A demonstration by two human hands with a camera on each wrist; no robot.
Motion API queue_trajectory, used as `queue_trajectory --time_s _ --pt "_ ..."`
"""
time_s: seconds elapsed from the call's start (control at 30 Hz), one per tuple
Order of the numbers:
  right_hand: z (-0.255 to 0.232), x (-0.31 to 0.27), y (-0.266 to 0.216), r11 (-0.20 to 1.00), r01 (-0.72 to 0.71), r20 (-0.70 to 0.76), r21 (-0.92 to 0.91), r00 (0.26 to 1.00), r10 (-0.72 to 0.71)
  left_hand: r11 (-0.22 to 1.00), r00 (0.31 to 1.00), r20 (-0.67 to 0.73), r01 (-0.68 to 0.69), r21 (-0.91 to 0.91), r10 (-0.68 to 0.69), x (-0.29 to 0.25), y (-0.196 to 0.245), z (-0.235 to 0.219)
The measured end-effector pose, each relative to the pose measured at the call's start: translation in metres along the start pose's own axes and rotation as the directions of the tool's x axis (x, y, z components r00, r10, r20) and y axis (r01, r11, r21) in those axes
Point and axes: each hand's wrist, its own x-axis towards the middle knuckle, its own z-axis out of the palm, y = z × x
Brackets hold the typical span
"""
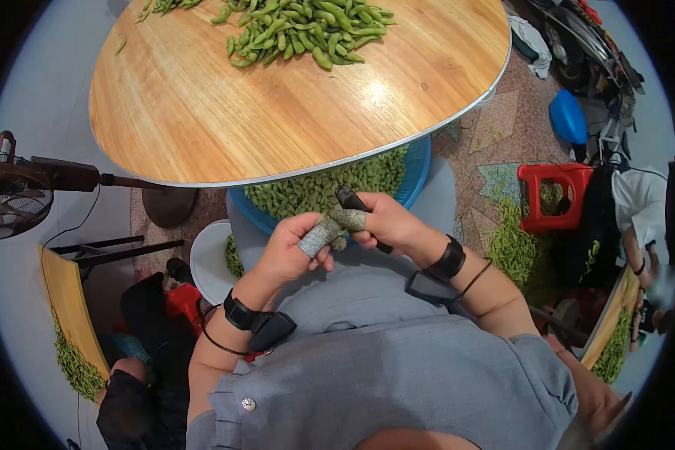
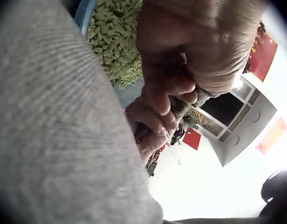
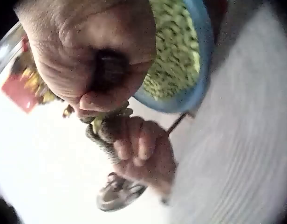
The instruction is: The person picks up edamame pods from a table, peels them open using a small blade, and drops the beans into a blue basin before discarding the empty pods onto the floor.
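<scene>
My left hand (image 1: 283,246) and right hand (image 1: 391,222) meet in front of my lap, close over the near rim of a blue basin (image 1: 421,169). Grey patterned wraps cover the thumbs. A black-handled tool (image 1: 349,199) lies through my right fist, its handle end showing in the palm; its working end is hidden. Between the fingertips, a small green soybean pod (image 3: 98,124) shows in the right wrist view, pinched by my left thumb and fingers. Heaped in the basin are many small green pods (image 1: 292,193).
A round wooden table (image 1: 225,112) overhangs the basin, with a pile of pods (image 1: 315,30) on it. At left stand a fan (image 1: 22,191) and a white bucket (image 1: 206,255). A red stool (image 1: 555,196) and pods on the floor (image 1: 511,244) are at right.
</scene>
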Motion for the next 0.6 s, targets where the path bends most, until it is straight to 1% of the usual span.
queue_trajectory --time_s 0.03,0.07,0.1,0.13,0.17,0.2,0.23,0.3,0.33,0.37,0.4,0.43,0.47,0.5,0.53,0.57,0.6 --pt "-0.002 0.002 0.003 1.000 -0.004 -0.002 -0.002 1.000 0.004 0.988 0.999 0.031 -0.010 -0.154 0.015 0.000 -0.004 -0.004" --pt "-0.003 0.004 0.005 1.000 0.008 -0.009 0.002 1.000 -0.008 0.987 1.000 0.026 -0.012 -0.161 0.017 -0.001 -0.008 -0.008" --pt "-0.005 0.007 0.008 1.000 0.015 -0.012 0.003 1.000 -0.015 0.993 0.999 -0.051 -0.014 -0.119 0.008 -0.004 -0.012 -0.014" --pt "-0.014 0.013 0.014 0.890 0.132 -0.145 -0.437 0.966 -0.215 0.997 0.991 -0.132 -0.009 -0.078 -0.002 -0.010 -0.015 -0.020" --pt "-0.023 0.018 0.017 0.586 0.150 -0.160 -0.796 0.882 -0.443 0.996 0.989 -0.148 -0.010 -0.090 -0.003 -0.019 -0.016 -0.026" --pt "-0.023 0.013 0.005 0.210 0.068 -0.068 -0.975 0.813 -0.578 0.999 0.960 -0.279 -0.026 -0.026 0.018 -0.029 -0.015 -0.034" --pt "-0.027 0.016 0.006 0.031 0.141 0.073 -0.990 0.671 -0.738 0.999 0.915 -0.402 -0.029 0.040 0.042 -0.040 -0.016 -0.042" --pt "-0.026 0.019 0.002 0.027 0.069 0.036 -0.997 0.771 -0.636 0.995 0.846 -0.532 0.034 0.089 0.019 -0.062 -0.024 -0.066" --pt "-0.021 0.023 -0.001 0.024 0.072 0.041 -0.997 0.777 -0.628 0.992 0.797 -0.600 0.009 0.125 0.068 -0.072 -0.027 -0.073" --pt "-0.013 0.028 -0.003 0.011 0.082 0.063 -0.997 0.837 -0.543 0.993 0.793 -0.606 0.009 0.116 0.064 -0.085 -0.033 -0.084" --pt "-0.005 0.036 -0.004 -0.004 0.095 0.086 -0.996 0.887 -0.453 0.952 0.722 -0.681 0.105 0.287 0.125 -0.098 -0.043 -0.098" --pt "-0.001 0.045 -0.002 -0.011 0.099 0.094 -0.995 0.891 -0.444 0.875 0.646 -0.736 0.220 0.432 0.201 -0.110 -0.053 -0.109" --pt "0.002 0.055 0.002 -0.067 0.153 0.166 -0.986 0.867 -0.469 0.879 0.639 -0.744 0.220 0.423 0.198 -0.122 -0.061 -0.116" --pt "0.006 0.065 0.006 -0.123 0.204 0.239 -0.971 0.838 -0.490 0.726 0.573 -0.765 0.386 0.568 0.294 -0.131 -0.064 -0.120" --pt "0.009 0.075 0.007 -0.182 0.201 0.264 -0.963 0.848 -0.459 0.525 0.521 -0.756 0.546 0.652 0.396 -0.137 -0.067 -0.122" --pt "0.012 0.084 0.008 -0.185 0.207 0.271 -0.961 0.849 -0.453 0.529 0.514 -0.761 0.550 0.646 0.395 -0.142 -0.069 -0.123" --pt "0.015 0.091 0.010 -0.197 0.183 0.253 -0.963 0.866 -0.432 0.603 0.478 -0.801 0.536 0.591 0.360 -0.145 -0.064 -0.116"
